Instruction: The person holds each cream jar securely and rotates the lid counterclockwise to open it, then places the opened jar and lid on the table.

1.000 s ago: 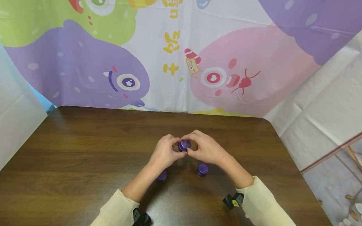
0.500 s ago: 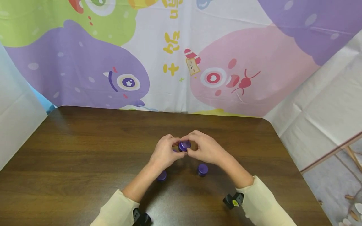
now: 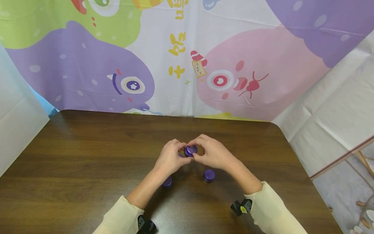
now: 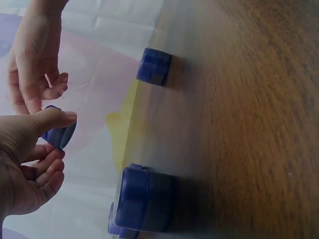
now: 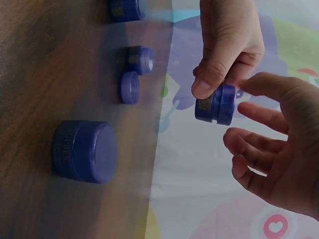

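A small purple jar [image 3: 191, 150] is raised above the table between both hands. My left hand [image 3: 170, 156] pinches its body, with the thumb laid along the side in the right wrist view. On the lid [image 5: 227, 104], the thumb and forefinger of my right hand [image 3: 214, 153] grip the rim from the other side. A narrow groove shows between lid and body. The other fingers of the right hand spread loosely away from the jar in the right wrist view.
A closed purple jar [image 3: 209, 175] stands below the right hand, another jar [image 3: 167, 182] beside the left forearm. Farther back, the right wrist view shows an uncapped jar [image 5: 140, 60] and a loose lid [image 5: 129, 88]. A printed cloth [image 3: 175, 97] hangs behind the wooden table [image 3: 87, 169].
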The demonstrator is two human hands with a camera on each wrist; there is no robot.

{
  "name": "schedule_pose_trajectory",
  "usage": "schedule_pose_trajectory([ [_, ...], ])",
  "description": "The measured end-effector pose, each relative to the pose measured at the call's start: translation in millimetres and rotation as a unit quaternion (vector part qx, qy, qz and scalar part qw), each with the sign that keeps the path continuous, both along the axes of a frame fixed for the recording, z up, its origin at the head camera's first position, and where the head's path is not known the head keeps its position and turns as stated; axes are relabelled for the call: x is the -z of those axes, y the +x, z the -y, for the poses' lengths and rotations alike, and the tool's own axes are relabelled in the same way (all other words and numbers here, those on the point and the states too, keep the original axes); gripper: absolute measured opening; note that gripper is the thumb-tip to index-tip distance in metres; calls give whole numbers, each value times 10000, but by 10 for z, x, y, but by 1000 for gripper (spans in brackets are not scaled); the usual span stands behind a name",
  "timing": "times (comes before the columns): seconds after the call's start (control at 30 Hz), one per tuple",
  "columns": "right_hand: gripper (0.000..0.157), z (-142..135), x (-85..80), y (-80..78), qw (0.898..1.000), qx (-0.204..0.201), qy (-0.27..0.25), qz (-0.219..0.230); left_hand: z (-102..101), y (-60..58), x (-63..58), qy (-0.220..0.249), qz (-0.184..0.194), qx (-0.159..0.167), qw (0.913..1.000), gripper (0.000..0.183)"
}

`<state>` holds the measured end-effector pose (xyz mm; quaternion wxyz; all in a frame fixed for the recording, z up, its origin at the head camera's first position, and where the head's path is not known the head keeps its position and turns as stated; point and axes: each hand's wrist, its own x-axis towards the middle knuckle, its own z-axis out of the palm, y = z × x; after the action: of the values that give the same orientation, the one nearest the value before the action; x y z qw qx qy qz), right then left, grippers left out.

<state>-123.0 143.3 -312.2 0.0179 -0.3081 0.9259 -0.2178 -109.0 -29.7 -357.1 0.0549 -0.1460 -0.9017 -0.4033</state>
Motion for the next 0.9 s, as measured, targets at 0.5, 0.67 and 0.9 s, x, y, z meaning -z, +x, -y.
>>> schedule_pose_trajectory([
  [0.5,37,-4,18,-2,9997,-79,-181,126,1,-12,16,-59,-169,9,9998,35],
  [0.67,38,-3,25,-11,9995,240,-156,155,-1,-4,-4,-22,-58,32,10000,31],
  [0.9,41,-28,36,-10,9995,-221,-139,195,-8,7,-13,-11,-46,20,10000,34],
])
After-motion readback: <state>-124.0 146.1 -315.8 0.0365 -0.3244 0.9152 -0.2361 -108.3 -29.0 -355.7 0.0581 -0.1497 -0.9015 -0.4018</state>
